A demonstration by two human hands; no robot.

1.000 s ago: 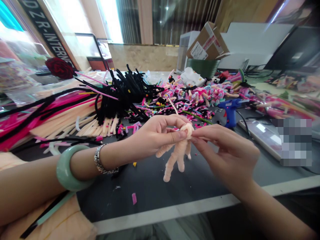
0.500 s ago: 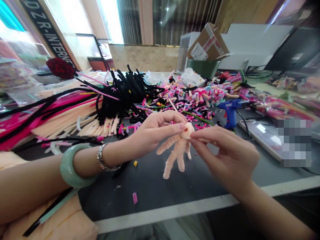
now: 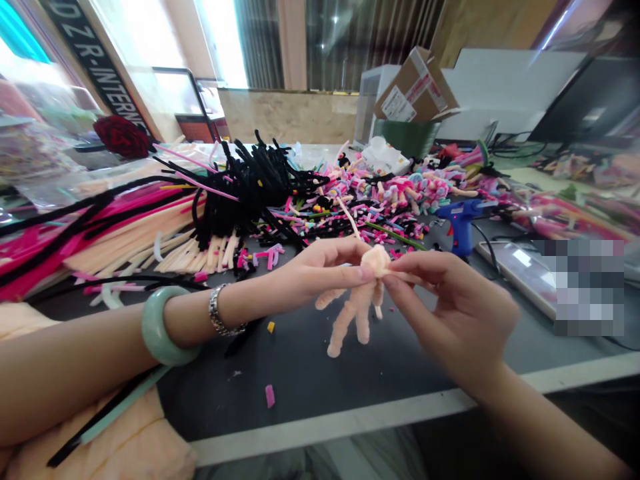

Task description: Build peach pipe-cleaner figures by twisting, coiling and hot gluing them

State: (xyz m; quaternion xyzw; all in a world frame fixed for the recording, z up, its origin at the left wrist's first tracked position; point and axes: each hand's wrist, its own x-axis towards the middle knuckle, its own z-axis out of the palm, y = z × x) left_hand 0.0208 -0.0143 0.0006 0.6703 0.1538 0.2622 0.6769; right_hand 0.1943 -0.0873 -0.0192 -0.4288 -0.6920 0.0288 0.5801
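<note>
Dark tabletop (image 3: 320, 387) lies nearest, below a pale fuzzy figure (image 3: 354, 308) held up between both hands. The left hand (image 3: 323, 270) pinches its top knot (image 3: 379, 256) between thumb and fingers; the right hand (image 3: 457, 313) pinches at the knot's other side, the exact grip hard to tell. It should be light, soft, bendy and grippy; the knot seems the safest hold, since dangling limbs (image 3: 337, 339) could bend. Beyond: glue gun (image 3: 461, 225), then carton (image 3: 419, 85).
</note>
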